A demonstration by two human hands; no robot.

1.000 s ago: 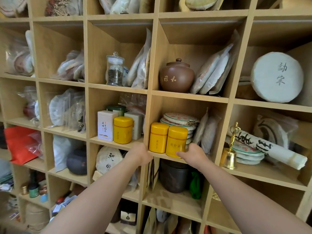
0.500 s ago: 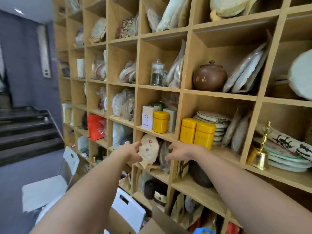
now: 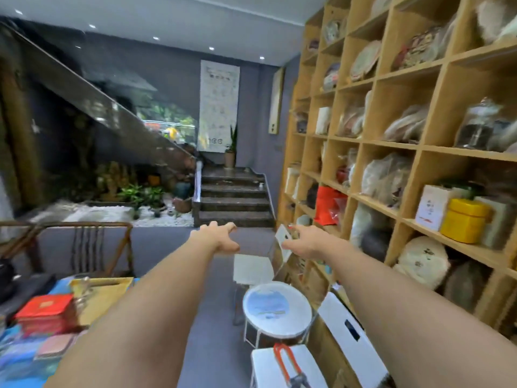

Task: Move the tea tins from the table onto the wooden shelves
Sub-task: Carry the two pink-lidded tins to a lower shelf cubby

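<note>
- Nearest, at about six o'clock, a white stool carries an orange-handled tool; just beyond it stands a round white side table, with a white folding chair beside it at about four o'clock.
- Low at eight o'clock, the table holds a red box, a wooden tray and some blurred flat packets too smeared to name.
- Both bare forearms reach forward across the middle of the view. The left hand and the right hand are apart, fingers spread loosely, and neither holds nor touches anything.
- Past the right hand, another white chair stands on the grey floor near the foot of the shelving.
- From one to four o'clock run the wooden shelves, their cubbies filled with wrapped tea cakes, bags and a glass jar.
- At three o'clock, in one cubby, a yellow tea tin stands upright between a white box and a pale tin, just beside both.
- At nine o'clock a dark wooden chair stands behind the table.
- Farthest, at twelve o'clock, stone steps rise to a landing with a potted plant and a hanging scroll; a glass-sided staircase slants at ten o'clock above a pebble garden.
</note>
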